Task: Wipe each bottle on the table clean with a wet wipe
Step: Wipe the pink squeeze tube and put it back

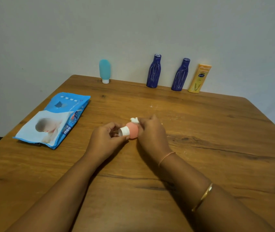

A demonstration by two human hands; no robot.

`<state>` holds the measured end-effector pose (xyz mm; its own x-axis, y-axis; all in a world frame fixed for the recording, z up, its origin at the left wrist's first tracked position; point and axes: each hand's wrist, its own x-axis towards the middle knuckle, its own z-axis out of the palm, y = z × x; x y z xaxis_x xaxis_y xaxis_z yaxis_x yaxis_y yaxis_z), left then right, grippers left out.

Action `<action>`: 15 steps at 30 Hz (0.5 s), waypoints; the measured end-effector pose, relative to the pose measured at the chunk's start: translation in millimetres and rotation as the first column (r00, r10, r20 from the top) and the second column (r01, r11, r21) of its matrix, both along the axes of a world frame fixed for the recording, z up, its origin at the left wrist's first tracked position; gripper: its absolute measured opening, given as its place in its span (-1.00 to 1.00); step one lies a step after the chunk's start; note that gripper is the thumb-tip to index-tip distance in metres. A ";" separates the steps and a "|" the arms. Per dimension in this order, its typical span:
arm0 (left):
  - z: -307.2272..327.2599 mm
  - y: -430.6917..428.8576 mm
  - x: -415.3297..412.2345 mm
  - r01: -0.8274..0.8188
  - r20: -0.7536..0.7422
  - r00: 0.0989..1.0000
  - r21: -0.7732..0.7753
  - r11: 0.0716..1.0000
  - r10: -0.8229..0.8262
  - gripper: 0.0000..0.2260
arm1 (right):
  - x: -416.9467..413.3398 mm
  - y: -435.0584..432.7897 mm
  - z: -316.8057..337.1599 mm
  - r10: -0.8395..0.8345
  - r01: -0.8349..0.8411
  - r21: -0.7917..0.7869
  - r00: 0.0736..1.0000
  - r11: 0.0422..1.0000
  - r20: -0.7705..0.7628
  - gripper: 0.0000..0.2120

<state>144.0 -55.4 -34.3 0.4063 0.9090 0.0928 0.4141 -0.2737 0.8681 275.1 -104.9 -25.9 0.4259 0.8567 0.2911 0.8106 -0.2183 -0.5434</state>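
Behind right hand (152, 134): pink bottle (132, 131) end, probably wipe (134, 120) bulk.

Peach bottle (133, 130), white cap (124, 131) — left navy bottle (154, 72) seemingly white-streaked.

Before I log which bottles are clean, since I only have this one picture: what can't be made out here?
Head view only:
- Pink bottle: its body is mostly covered by the right hand; the left hand hides part of the cap.
- Wet wipe: only a white tuft shows above the right hand's fingers.
- Yellow bottle: label print too small to read.
- Wipes pack: small print blurred.
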 end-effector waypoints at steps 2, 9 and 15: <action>-0.7 0.4 -1.2 0.010 0.048 0.999 -0.017 1.000 -0.009 -0.72 | -17.3 -8.5 1.2 0.133 -0.136 0.051 0.990 0.989 0.052 -0.72; -3.2 3.1 -2.8 0.066 0.032 0.997 0.023 0.998 -0.067 -0.66 | 17.1 -8.9 11.2 0.039 -0.043 -0.047 0.995 0.998 -0.089 -0.69; -5.7 2.4 -1.5 0.107 -0.028 0.994 0.136 0.985 -0.104 -0.72 | 32.1 -11.1 20.1 -0.042 0.032 -0.109 0.995 0.994 -0.092 -0.69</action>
<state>142.5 -52.9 -39.9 0.5021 0.8404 0.2038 0.3944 -0.4323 0.8109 307.2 -116.0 -5.7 0.4789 0.8639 0.1559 0.7474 -0.3082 -0.5886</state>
